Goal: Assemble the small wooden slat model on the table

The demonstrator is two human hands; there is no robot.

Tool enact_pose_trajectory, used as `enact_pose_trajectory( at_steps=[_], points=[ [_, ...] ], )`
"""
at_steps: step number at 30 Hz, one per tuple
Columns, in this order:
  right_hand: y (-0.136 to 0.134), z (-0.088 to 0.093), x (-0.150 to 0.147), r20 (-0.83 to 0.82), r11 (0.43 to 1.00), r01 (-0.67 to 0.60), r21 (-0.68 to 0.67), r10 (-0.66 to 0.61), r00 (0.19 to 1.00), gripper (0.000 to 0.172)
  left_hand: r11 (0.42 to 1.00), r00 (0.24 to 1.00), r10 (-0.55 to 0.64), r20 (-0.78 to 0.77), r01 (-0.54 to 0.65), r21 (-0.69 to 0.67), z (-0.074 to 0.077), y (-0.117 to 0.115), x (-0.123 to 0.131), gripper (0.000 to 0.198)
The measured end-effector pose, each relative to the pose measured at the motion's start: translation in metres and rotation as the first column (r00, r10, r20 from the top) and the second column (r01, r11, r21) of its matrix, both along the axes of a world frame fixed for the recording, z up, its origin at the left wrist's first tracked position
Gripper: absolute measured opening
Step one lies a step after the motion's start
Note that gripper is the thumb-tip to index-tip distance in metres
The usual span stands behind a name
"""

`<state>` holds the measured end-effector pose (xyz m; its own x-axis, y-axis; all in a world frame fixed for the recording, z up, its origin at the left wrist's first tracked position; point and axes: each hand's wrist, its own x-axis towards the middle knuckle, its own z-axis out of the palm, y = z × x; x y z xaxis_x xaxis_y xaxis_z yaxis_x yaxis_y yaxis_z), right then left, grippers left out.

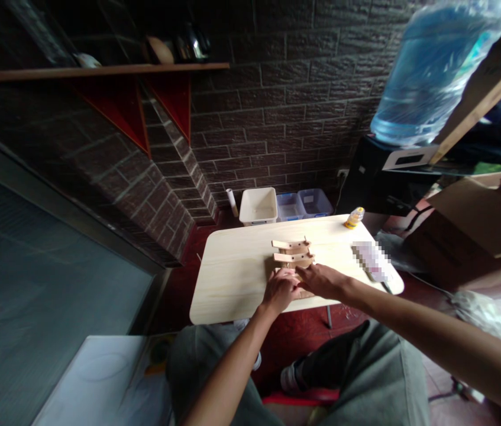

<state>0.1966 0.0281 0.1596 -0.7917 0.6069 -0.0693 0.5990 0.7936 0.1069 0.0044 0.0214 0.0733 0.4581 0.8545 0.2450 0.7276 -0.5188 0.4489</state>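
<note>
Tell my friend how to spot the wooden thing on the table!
Find the brick wall, then the pale table below it. The wooden thing is right at the left hand and right hand. Unlike the yellow-marked bottle, it has two bent bars with dark dots.

This seems to be a small room in a home or an office; I cannot tell which. There is a water dispenser (pixel 360 177) with a large blue bottle (pixel 427 77), a wall (pixel 272 106) of dark brick, a wooden shelf (pixel 108 71), plastic bins (pixel 258 206) near this wall, a cardboard box (pixel 467 236) and one light bench (pixel 232 266).
</note>
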Motion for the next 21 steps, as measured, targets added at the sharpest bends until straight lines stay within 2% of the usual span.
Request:
enact_pose_trajectory(
  at_steps=[3, 8, 12, 19, 21],
  points=[
    [-0.001, 0.006, -0.002, 0.078, 0.993, -0.106, 0.049, 0.102, 0.992, 0.025, 1.0, 1.0, -0.016, 0.021, 0.016, 0.019, -0.002, 0.0, -0.001, 0.006],
    [-0.004, 0.019, -0.003, 0.08, 0.995, -0.095, 0.021, 0.094, 0.992, 0.035, 1.0, 1.0, -0.014, 0.004, 0.014, 0.002, 0.002, 0.0, -0.002, 0.008],
    [-0.006, 0.027, -0.007, 0.137, 0.989, -0.144, 0.043, 0.137, 0.981, 0.033, 1.0, 1.0, -0.009, -0.004, 0.009, -0.024, 0.005, -0.001, -0.003, 0.006],
    [-0.005, 0.028, -0.013, 0.067, 0.997, -0.035, -0.069, 0.04, 0.997, 0.028, 0.999, 1.0, -0.015, -0.009, 0.014, -0.04, 0.007, -0.001, -0.002, 0.008],
    [-0.005, 0.029, -0.015, 0.051, 0.993, 0.037, -0.111, -0.032, 0.998, 0.028, 0.999, 1.0, -0.014, -0.005, 0.014, -0.038, 0.007, -0.001, -0.002, 0.007]
  ],
)
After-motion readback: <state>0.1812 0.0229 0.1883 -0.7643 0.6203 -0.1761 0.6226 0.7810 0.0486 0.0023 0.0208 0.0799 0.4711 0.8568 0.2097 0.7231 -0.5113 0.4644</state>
